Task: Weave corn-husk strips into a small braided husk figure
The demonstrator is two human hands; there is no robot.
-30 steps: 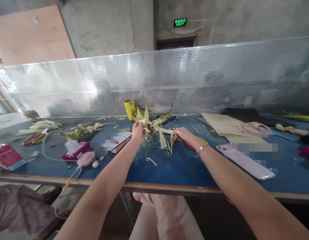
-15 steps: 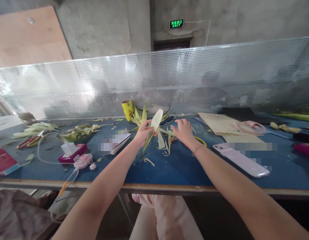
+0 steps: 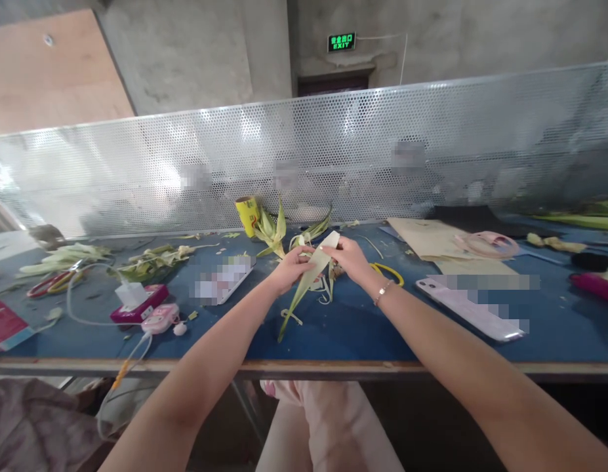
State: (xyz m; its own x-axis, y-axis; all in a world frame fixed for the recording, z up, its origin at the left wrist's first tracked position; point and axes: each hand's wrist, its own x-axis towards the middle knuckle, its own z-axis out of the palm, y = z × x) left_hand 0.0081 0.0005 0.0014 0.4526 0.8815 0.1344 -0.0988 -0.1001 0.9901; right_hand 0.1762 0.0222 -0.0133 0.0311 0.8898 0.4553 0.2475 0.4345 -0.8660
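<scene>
A long pale green corn husk [image 3: 306, 283] slants between my hands above the blue tabletop, its narrow tip pointing down and toward me. My left hand [image 3: 290, 269] is closed on its left edge, thumb on top. My right hand [image 3: 353, 259], with a bracelet at the wrist, pinches the broad upper end. Beneath the hands lie thin husk strips [image 3: 326, 292], partly covered. Just right of my right hand is a yellow loop [image 3: 389, 274], perhaps a scissors handle. Behind my left hand stands a bunch of green husks [image 3: 271, 231].
A yellow roll [image 3: 247, 216] stands by the perforated metal screen [image 3: 333, 151]. To the left are a phone [image 3: 227, 278], a tissue pack [image 3: 139, 303], scissors [image 3: 58, 282] and husk piles [image 3: 153, 263]. On the right lie another phone [image 3: 473, 309], brown paper [image 3: 422, 239] and a pink tape roll [image 3: 490, 244].
My right hand has moved left and in, taking hold of the husk's broad end. The husk has tipped over to the right, its pointed tip now lower and nearer me.
</scene>
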